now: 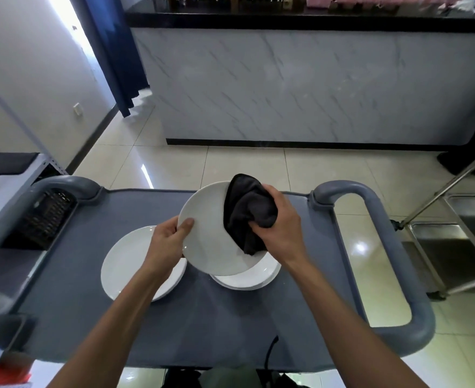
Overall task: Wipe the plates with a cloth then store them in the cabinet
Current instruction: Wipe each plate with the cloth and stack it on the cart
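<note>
A round white ceramic plate (pixel 208 233) is held tilted above the top shelf of a grey plastic service cart (pixel 90 261), clear of the shelf surface. The left hand (pixel 169 236) grips the plate at its left rim, thumb laid flat across the upper face near the edge, the remaining fingers curled under the plate and out of sight. The right hand (pixel 279 226) holds a bunched dark grey microfibre cloth (pixel 247 214), fingers curled round the wad and pressing it against the right portion of the plate's upper face; the cloth drapes over the far right rim and hangs down past the near right rim. Whether the right fingertips touch the plate itself cannot be told, as the cloth covers them. Two further stacks remain on the cart shelf: a stack of white plates on the left (pixel 130 264), partly hidden by the left forearm, and a stack of white plates on the right (pixel 250 278), lying directly beneath the held plate and mostly covered by it. The number of plates in either stack cannot be read. The cart has a rounded grey handle at its right end (pixel 393 247) and another at its far left corner (pixel 71 183). Beyond the cart stands a counter with a white marble-pattern front (pixel 286 88) and black top, over cream floor tiles (pixel 230 166). A stainless steel trolley (pixel 454 233) stands to the right of the cart
</note>
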Motion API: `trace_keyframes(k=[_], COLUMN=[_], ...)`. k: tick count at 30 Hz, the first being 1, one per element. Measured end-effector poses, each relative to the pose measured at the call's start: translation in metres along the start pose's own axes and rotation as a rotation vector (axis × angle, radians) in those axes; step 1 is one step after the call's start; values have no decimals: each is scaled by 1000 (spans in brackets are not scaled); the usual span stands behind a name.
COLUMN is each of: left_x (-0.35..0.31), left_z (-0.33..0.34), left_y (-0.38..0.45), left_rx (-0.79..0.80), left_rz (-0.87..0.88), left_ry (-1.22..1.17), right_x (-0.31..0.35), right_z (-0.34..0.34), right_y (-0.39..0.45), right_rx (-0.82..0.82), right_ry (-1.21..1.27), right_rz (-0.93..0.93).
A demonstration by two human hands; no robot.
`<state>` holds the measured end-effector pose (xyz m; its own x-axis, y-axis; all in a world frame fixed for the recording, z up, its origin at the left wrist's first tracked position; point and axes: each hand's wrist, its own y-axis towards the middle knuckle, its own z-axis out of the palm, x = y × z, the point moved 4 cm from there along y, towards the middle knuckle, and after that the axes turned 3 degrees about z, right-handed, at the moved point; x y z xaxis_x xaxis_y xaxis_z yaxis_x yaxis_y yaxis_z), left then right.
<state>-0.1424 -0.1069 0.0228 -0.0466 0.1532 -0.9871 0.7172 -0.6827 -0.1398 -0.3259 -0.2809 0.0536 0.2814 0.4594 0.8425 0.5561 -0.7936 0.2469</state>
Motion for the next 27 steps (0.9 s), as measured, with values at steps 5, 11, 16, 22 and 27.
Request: trace_keyframes(k=[5,11,16,22,27], left_x=[0,2,14,20,19], left_z=[5,22,28,28,27], left_y=[1,-2,-3,-1,1], left_rx=[20,27,81,178,239], left_rz=[-14,-122,-387,-563,-561], left_ry=[5,-8,-165,-399,-369], right_x=[-5,-9,-8,3,19], right_z=[-10,-11,-13,-13,-7], right_y=[-2,-7,-9,-11,-15], right_rx=[55,-61,-116,-141,-138], right_ry=[-12,-33,-84,-138,-168], right_rz=[-9,-57,-141,-289,-459])
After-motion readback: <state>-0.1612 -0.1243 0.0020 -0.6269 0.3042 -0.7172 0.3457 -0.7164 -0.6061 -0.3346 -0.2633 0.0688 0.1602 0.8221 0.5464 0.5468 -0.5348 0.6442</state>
